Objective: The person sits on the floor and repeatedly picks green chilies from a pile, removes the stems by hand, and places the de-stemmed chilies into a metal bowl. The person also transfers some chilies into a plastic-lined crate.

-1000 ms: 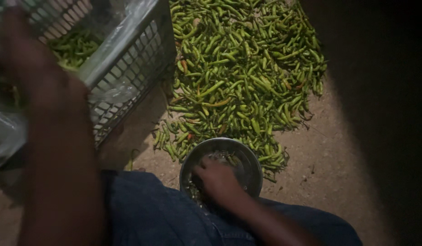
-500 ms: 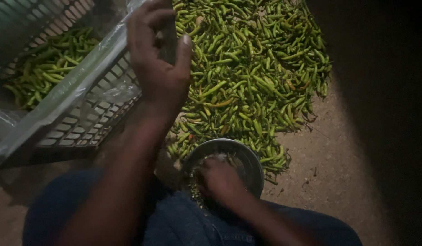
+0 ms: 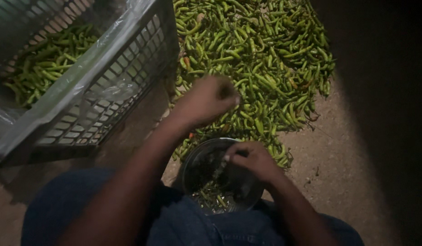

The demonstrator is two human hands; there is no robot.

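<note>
One metal bowl (image 3: 220, 182), one plastic crate (image 3: 97, 91), uncounted green chillies (image 3: 261, 59) heaped on the floor (image 3: 338, 168). Left hand (image 3: 206, 100) clenched above the pile's near edge; right hand (image 3: 252, 159) pinches over the bowl. Bare floor lies rightward.

1. On our left, the grey plastic crate (image 3: 106, 95) with its clear liner blocks the way; its wall stands just beside the chilli pile (image 3: 256, 68).
2. Ahead, the chillies cover the floor (image 3: 338, 150).
3. A bare strip of floor lies open to the right of the pile.
4. The metal bowl (image 3: 197, 168) sits between our knees, touching the pile's near edge.
</note>
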